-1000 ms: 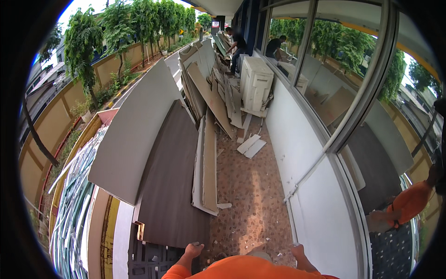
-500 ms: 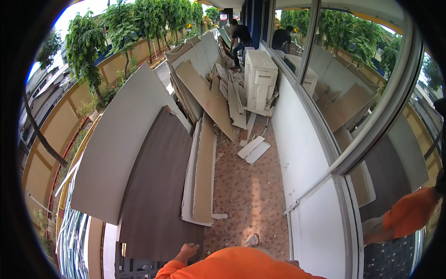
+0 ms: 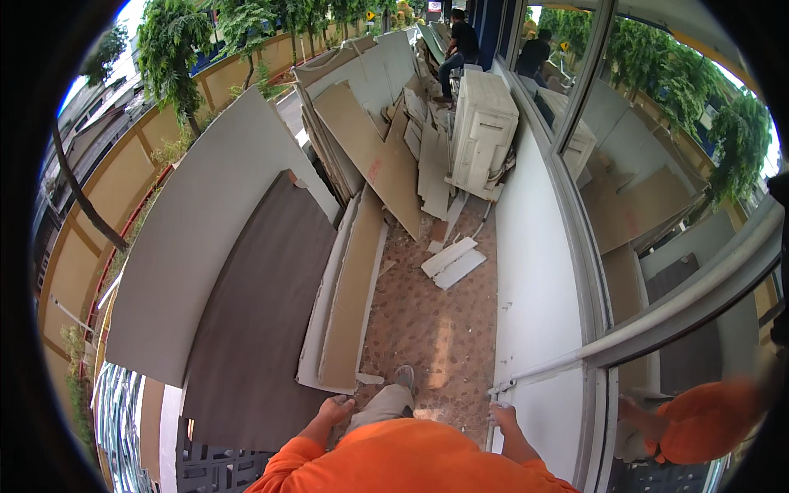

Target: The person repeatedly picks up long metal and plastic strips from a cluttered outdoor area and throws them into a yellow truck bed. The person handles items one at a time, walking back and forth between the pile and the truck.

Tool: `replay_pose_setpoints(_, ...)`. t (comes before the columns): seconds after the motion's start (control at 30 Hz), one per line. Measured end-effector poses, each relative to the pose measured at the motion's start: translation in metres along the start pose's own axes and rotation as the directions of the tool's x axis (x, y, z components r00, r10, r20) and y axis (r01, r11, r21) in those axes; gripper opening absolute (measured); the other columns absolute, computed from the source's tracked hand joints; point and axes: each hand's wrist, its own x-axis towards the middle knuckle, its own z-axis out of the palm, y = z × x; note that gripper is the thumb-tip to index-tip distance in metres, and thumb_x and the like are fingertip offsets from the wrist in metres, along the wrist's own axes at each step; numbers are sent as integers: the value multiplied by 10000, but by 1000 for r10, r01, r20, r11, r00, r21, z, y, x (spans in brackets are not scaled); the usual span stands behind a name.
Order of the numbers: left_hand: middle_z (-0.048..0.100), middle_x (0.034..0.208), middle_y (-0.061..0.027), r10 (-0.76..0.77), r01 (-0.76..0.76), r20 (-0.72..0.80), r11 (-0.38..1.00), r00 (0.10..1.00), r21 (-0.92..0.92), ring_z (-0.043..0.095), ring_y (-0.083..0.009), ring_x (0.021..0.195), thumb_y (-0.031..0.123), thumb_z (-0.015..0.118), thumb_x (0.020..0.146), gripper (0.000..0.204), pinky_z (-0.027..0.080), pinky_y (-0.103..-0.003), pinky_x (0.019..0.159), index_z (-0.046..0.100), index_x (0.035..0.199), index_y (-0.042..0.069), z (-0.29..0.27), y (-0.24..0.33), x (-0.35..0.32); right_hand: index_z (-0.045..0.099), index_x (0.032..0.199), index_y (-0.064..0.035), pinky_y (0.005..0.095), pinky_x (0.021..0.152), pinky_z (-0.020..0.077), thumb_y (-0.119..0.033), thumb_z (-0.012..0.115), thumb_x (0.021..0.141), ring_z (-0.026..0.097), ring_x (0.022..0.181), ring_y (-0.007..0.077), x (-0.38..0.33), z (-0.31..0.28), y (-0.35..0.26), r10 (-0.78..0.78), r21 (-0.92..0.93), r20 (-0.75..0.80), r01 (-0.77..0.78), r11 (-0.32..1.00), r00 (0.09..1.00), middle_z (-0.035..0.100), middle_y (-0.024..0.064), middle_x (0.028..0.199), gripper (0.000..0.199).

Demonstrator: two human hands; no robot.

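Note:
My left hand [image 3: 335, 408] hangs low, its fingers curled in with nothing visible in them. It is beside the lower right edge of a dark brown panel [image 3: 255, 329], and I cannot tell whether they touch. On the other side, my right hand [image 3: 503, 414] is held near the white wall and the grey pipe [image 3: 538, 366]. Its fingers are bent, and no object shows in them. Next to the brown panel lean a long tan board [image 3: 349, 304] and a broken-edged white board [image 3: 316, 353]. Behind the brown panel stands a large pale grey sheet [image 3: 193, 238].
Broken white pieces [image 3: 454, 263] lie on the patterned floor [image 3: 427, 329]. A white air-conditioner outdoor unit [image 3: 485, 131] narrows the passage on the right. Stacked boards [image 3: 370, 156] lean beyond, near another person [image 3: 462, 53]. Windows [image 3: 641, 164] line the right wall; bundled strips [image 3: 123, 423] stand at left.
I have moved forward, one foot stepping ahead. My left hand has come a little forward, and my right hand has come into view by the wall. The far person now looks more upright.

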Motion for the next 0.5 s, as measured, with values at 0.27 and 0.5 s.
replay_pose_setpoints(0.27, 626, 1342, -237, -192, 172, 123, 973, 974, 154, 582, -348, 1289, 585, 691, 843, 761, 469, -423, 1066, 629, 1304, -16, 12, -9, 116, 691, 1141, 39, 356, 577, 589, -276, 761, 881, 722, 748, 238, 70, -8, -54, 77, -266, -30, -83, 960, 997, 724, 141, 962, 414)
replay_pose_setpoints(0.5, 629, 1319, -270, 36, -43, 45, 984, 998, 175, 593, -380, 1268, 555, 647, 880, 789, 463, -404, 1077, 557, 1390, -40, -51, 114, 256, 665, 1153, 81, 382, 616, 617, -292, 745, 894, 740, 772, 278, 141, -29, -119, 134, -447, -75, -153, 881, 988, 724, 185, 1006, 461)
